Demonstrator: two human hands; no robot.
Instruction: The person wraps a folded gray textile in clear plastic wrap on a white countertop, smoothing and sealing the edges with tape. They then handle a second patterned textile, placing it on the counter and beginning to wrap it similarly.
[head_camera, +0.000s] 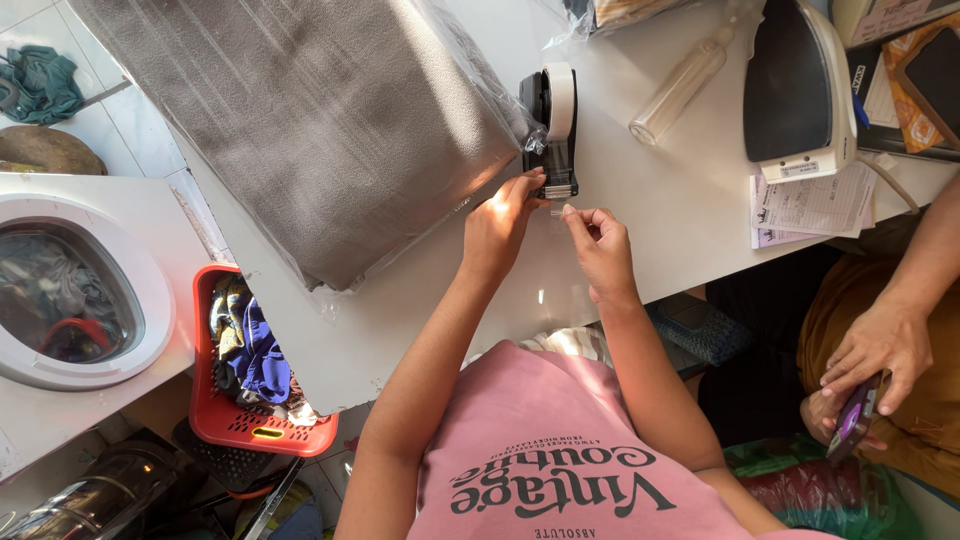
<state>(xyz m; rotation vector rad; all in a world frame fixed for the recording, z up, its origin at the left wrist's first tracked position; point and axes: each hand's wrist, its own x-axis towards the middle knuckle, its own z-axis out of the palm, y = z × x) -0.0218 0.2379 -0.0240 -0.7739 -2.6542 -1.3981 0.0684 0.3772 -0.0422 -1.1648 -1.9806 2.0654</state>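
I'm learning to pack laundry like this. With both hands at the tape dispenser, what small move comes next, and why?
Probably tear the strip off against the cutter. The left hand steadies the black tape dispenser, and the right hand pinches a short clear tape strip drawn from it. The bagged grey cloth lies just beside them, its plastic apparently loose.
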